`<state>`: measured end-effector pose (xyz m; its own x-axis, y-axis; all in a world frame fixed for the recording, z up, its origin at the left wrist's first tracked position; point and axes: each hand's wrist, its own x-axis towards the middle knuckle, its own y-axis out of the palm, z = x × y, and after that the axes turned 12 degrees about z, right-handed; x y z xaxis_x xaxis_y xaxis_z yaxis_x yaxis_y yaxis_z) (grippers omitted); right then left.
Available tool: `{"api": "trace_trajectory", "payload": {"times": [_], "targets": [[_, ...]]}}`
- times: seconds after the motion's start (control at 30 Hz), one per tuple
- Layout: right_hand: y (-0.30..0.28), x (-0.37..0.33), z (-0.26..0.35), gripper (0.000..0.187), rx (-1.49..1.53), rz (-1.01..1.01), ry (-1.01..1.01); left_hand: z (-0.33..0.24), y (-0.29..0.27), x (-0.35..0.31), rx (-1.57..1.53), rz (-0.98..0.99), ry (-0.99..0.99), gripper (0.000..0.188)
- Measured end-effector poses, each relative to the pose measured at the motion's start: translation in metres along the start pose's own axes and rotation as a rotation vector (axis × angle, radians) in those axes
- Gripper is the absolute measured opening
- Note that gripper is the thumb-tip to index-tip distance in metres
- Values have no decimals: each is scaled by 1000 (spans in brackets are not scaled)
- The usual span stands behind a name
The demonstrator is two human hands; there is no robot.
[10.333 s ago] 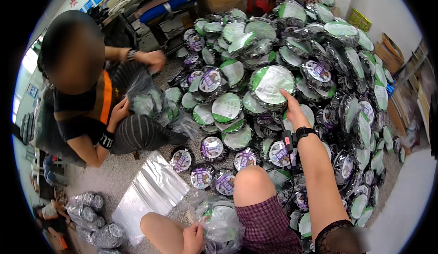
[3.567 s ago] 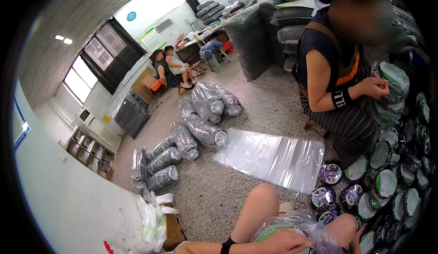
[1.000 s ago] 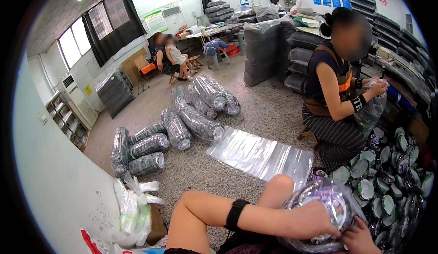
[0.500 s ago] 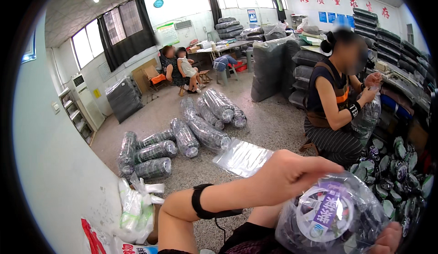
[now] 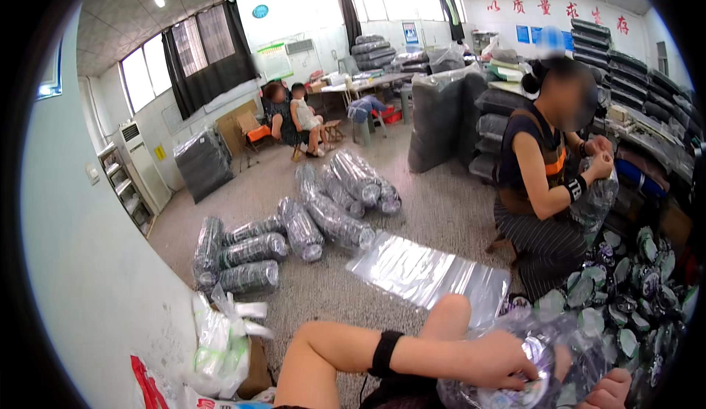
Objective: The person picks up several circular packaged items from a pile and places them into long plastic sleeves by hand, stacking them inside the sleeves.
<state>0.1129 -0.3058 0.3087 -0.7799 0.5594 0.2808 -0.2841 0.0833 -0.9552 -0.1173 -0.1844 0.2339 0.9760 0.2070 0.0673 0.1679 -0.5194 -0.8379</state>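
Observation:
A clear plastic bag lies over my lap at the lower right, with a round purple-and-white printed piece inside it. My left hand comes across from the left, a black band on its forearm, and its bent fingers press on the round piece at the bag. Part of those fingers is hidden by the hand itself. My right hand is closed on the bag's right side, near the lower edge of the view. A pile of similar round pieces in shiny film lies to the right.
A flat stack of clear bags lies on the floor ahead. Beyond it are several filled, wrapped rolls. A co-worker sits at the right, handling another bag. White plastic bags stand by the left wall.
My left hand has gone from above the bag down onto the round piece. The bag has tilted and crumpled. More of the flat bag stack shows; the co-worker's hands have shifted slightly.

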Motion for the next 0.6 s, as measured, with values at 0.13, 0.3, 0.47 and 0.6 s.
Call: {"api": "trace_trajectory", "payload": {"times": [0.13, 0.3, 0.47, 0.6], "targets": [[19, -4, -26, 14, 6, -98, -9, 7, -22, 1, -19, 54, -74, 24], [105, -1, -86, 44, 59, -344, 286, 35, -9, 3, -134, 189, -226, 22], [121, 39, -63, 47, 603, -178, 453, 59, 16, 3, -217, 64, -25, 28], [172, 27, -70, 15, 1811, -796, 803, 66, 3, -15, -417, 97, -74, 30]]}}
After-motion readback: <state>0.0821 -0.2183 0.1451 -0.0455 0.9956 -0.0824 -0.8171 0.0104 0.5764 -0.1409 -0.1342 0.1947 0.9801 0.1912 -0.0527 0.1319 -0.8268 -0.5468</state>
